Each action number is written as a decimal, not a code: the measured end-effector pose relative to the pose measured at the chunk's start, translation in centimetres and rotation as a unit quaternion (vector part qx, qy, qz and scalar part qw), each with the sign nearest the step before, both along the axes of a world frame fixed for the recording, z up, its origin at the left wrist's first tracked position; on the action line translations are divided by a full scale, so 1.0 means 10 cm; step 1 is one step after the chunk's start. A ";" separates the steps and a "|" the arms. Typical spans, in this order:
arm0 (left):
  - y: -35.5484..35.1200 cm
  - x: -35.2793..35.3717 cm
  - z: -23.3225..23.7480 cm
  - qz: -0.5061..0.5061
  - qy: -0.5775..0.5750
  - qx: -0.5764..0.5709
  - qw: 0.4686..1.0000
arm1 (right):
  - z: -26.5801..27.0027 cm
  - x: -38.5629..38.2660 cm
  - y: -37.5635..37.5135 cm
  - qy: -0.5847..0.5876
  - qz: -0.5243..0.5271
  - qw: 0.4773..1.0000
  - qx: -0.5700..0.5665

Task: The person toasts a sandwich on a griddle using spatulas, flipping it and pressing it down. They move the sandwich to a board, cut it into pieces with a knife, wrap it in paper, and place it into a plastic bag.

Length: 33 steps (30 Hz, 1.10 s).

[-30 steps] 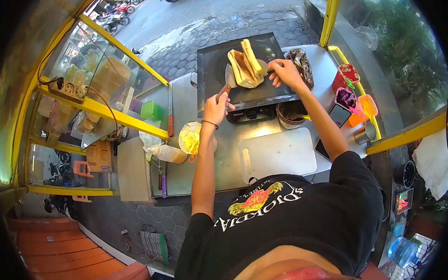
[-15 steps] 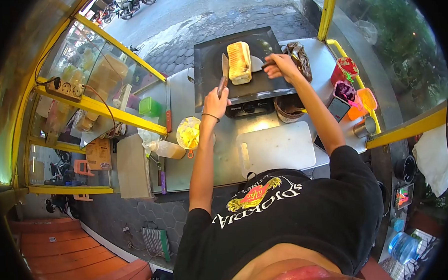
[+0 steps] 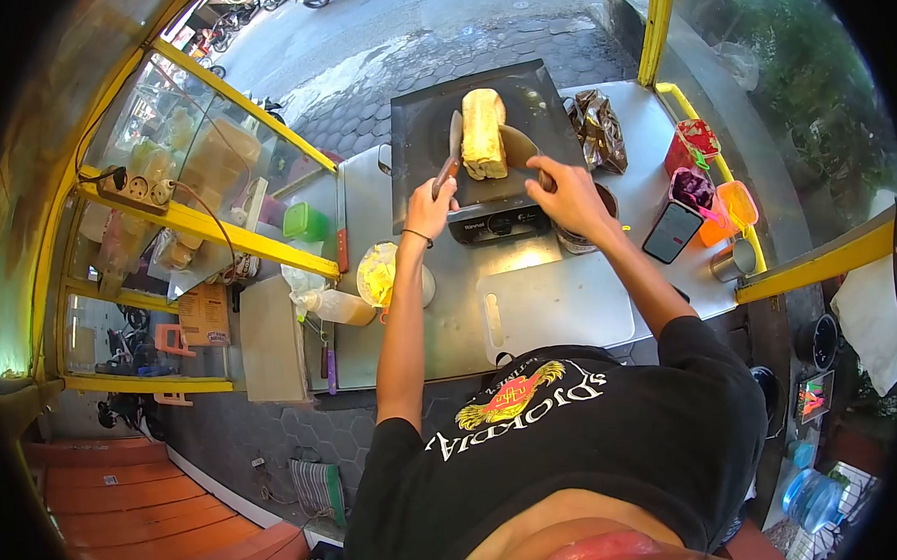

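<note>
A browned block of bread (image 3: 482,133) stands on the dark square griddle (image 3: 421,111), its narrower side facing up. At its left, my left hand (image 3: 431,207) is closed around the wooden handle of a metal spatula (image 3: 455,138), whose blade lies along the bread. My right hand (image 3: 568,197) grips the dark handle of a broader spatula (image 3: 519,147), with the blade against the bread's right side. The bread sits between the two blades. The lower edges of both blades are hard to make out.
Below the griddle is a white cutting board (image 3: 555,310). A bowl of yellow spread (image 3: 380,273) and a bottle (image 3: 339,305) stand left. At right are a phone (image 3: 673,232), several colourful tubs (image 3: 736,207), a metal cup (image 3: 734,260) and a crumpled dark wrapper (image 3: 598,133).
The bread has turned from its wide browned face to a narrower, paler side. My right hand has moved lower and left, bringing its spatula against the bread.
</note>
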State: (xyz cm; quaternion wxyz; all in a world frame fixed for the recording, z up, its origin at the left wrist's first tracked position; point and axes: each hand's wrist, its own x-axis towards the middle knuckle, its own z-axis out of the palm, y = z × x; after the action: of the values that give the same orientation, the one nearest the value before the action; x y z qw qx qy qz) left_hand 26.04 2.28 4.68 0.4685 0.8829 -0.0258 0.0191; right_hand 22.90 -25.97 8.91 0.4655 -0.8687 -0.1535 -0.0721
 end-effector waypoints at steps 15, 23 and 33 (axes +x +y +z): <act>0.29 -0.47 0.26 0.153 -0.025 -0.081 0.985 | -0.19 0.70 -0.11 0.095 0.003 0.955 0.282; -0.15 -0.30 -0.13 0.102 -0.015 -0.169 0.980 | -0.27 1.24 -0.23 -0.106 -0.073 0.991 -0.021; -0.18 -0.23 -0.19 0.139 -0.065 -0.091 0.984 | -0.27 0.82 -0.50 0.167 -0.012 0.954 0.248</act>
State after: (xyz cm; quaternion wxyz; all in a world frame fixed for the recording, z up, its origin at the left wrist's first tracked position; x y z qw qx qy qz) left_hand 23.70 0.49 2.77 0.5370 0.8283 0.0690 0.1438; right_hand 31.08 -30.95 6.17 0.6842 -0.7275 -0.0401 0.0323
